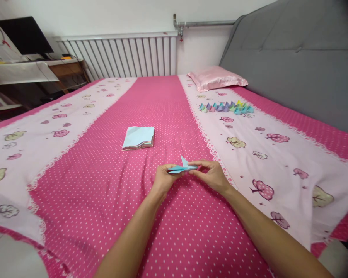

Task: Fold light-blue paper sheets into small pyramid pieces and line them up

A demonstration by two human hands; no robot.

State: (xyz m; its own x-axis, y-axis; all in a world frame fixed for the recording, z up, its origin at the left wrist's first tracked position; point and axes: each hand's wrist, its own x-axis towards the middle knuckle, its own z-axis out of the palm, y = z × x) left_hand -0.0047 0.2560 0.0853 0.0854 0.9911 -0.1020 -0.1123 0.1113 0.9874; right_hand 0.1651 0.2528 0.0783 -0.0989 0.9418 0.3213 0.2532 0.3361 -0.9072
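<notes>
A light blue folded origami piece [179,168] is held above the bed between my two hands, with one pointed flap sticking up. My left hand [164,177] is closed on its left end, and part of the paper is hidden by the fingers. On the other end, my right hand [210,173] pinches the paper between thumb and fingers. Beyond my hands, to the left, lies a stack of square paper sheets [139,136], a pale blue one on top. Farther off to the right stand several folded paper pieces [226,107] in many colours, set close together in rows.
A pink dotted bedspread [104,185] covers the bed. At the far right end lies a pink pillow [216,77], beside a grey headboard [295,58]. A radiator [121,56] runs along the wall. A desk with a monitor [26,35] stands at the far left.
</notes>
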